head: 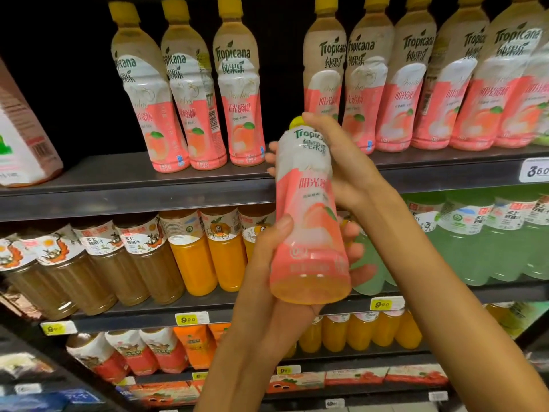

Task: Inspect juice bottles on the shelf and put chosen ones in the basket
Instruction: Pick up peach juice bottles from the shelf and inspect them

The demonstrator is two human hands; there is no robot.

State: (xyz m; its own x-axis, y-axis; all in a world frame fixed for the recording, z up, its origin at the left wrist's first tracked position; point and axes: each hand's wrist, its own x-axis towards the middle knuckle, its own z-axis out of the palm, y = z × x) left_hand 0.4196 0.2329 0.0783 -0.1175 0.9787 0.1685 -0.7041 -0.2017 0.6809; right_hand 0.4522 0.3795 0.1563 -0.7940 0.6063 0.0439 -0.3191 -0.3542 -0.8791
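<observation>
Holding one peach juice bottle out in front of the shelving, the person has it gripped in both hands with the label facing them. The left hand wraps the lower body, thumb laid across the front and fingers curled round behind. The right hand closes round the neck and shoulder just under the yellow cap. The bottle is clear of the top shelf, tilted slightly, its base towards the viewer.

Judgement: the inspection step is in hand; the bottle is picked but not yet placed. No basket is in view, so its position cannot be stated. The next move would call for a decision to keep or return, then lowering the bottle clear of the shelf edges.

Surroundings: a group of three matching bottles stands to the left on the top shelf and a longer row to the right, with a gap between them behind the held bottle. Orange juice bottles and pale green bottles fill the shelf below. Yellow price tags project at the shelf fronts, close under the hands.
</observation>
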